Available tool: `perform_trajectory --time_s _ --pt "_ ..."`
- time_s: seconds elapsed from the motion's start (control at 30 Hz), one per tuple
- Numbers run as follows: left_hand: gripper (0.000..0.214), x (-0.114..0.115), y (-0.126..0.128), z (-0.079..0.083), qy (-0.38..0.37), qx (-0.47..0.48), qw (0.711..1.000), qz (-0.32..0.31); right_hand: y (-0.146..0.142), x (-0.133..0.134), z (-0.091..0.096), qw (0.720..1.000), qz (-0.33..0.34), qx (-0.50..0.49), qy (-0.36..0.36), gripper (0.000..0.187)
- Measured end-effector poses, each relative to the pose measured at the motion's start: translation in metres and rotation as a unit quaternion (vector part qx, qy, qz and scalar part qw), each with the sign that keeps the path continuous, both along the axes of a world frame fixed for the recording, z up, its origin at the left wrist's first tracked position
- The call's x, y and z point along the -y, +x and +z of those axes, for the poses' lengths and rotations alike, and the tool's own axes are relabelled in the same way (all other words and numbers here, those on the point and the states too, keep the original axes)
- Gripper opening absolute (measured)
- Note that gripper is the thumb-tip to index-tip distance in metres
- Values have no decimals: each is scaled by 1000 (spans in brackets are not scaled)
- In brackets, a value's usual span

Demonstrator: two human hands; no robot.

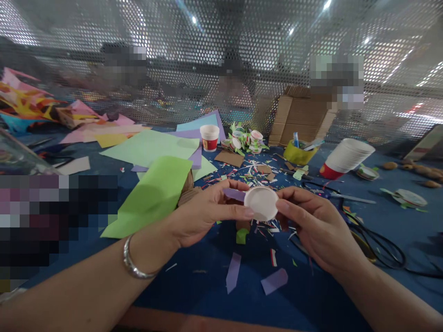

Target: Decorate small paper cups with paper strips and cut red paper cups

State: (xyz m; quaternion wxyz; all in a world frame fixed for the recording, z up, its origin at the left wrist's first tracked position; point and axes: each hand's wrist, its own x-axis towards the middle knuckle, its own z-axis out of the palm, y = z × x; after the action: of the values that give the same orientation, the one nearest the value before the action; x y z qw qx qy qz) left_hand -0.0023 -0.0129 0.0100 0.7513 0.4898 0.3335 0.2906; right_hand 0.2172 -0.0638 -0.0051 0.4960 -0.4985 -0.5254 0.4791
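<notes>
A round white paper cup bottom [261, 204] with a raised rim is held up over the table between both hands. My left hand [211, 207], with a silver bangle at the wrist, pinches its left side, and a purple paper strip [234, 194] is in the same grip. The thumb and fingers of my right hand [313, 226] close on the disc's right edge. Below lie a pointed purple paper piece [233, 273], another purple piece [274, 281] and a small green scrap [242, 236].
Paper shreds [249, 170] cover the middle. Green paper sheets [152, 198] lie left. Behind are a paper cup [209, 137], paper turtle-like crafts [238, 138] and a yellow-green holder [297, 154]. Stacked cups [346, 157], scissors [353, 198] and a black cable [384, 244] are right.
</notes>
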Motion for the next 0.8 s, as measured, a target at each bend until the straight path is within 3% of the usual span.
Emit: perform_trajectory --time_s 0.1,0.3,0.4,0.53,0.8 --pt "33 2 4 -1 0 25 1000 4 -3 1 0 1000 13 -1 -6 28" --pt "21 -4 2 -4 14 63 995 82 -2 1 -2 997 51 56 -1 30" --pt "19 -8 -2 -3 12 69 991 112 -2 0 -1 988 54 147 9 26" --pt "19 -10 -5 -4 22 42 990 136 -3 1 3 950 78 297 61 19" --pt "27 -11 -3 -1 35 13 989 140 41 -8 16 916 -51 382 113 24"
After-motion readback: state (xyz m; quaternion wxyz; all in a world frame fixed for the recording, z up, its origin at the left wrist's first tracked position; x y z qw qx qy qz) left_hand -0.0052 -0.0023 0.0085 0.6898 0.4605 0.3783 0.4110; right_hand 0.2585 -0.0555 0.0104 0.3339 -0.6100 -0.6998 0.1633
